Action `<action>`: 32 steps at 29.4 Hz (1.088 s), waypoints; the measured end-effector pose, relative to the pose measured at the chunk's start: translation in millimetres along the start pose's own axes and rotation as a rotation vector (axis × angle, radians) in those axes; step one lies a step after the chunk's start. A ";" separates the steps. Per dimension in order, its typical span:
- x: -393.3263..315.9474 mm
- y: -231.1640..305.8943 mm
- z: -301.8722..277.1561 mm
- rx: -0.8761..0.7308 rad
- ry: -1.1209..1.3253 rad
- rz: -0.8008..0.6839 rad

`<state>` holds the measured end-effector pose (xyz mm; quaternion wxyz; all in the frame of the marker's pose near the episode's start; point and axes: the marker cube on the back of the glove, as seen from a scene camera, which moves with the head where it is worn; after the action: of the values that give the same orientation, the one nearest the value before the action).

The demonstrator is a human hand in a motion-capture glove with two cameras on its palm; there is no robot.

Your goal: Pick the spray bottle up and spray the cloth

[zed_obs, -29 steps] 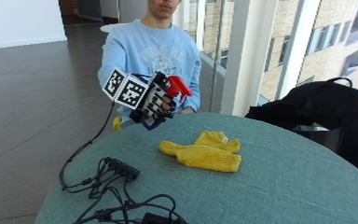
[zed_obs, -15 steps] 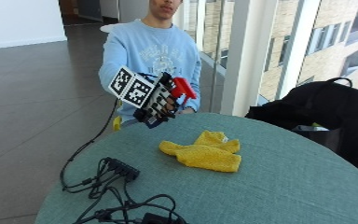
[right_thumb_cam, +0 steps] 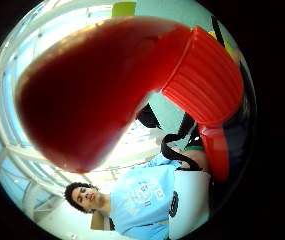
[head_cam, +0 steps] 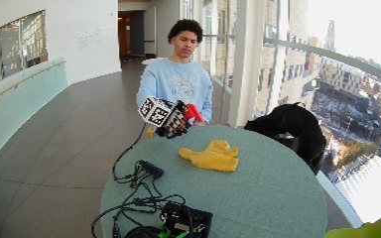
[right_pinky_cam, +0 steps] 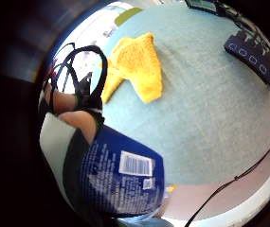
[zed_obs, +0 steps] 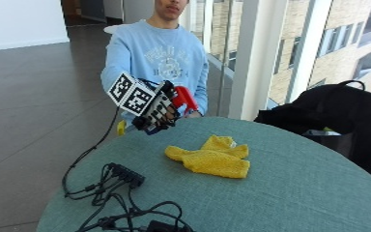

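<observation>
Aloft, gloved right hand (zed_obs: 158,107) fingers (zed_obs: 166,113) curl closed around the spray bottle (zed_obs: 184,98).

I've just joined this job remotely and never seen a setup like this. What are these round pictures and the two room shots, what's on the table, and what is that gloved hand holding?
There is no robot: a person at a round table wears a black glove on the right hand. The two room shots come from cameras off the table, one wider. The round pictures come from cameras on that hand's palm, so near things loom large. The hand grips a spray bottle with a blue body and red head, held in the air beside the table's edge. A yellow cloth lies on the table, untouched. A power strip and cables lie nearer the camera.
</observation>
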<state>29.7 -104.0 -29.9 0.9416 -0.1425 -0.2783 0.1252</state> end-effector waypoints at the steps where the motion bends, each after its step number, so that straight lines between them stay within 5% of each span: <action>1: 1.0 0.2 0.0 -0.002 0.003 0.003; 22: -6.7 -3.2 2.7 -0.022 0.023 -0.003; 32: -54.8 -17.2 18.7 0.094 -0.123 -0.211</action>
<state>-22.7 -133.6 -35.9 0.9363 -0.0604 -0.3427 0.0467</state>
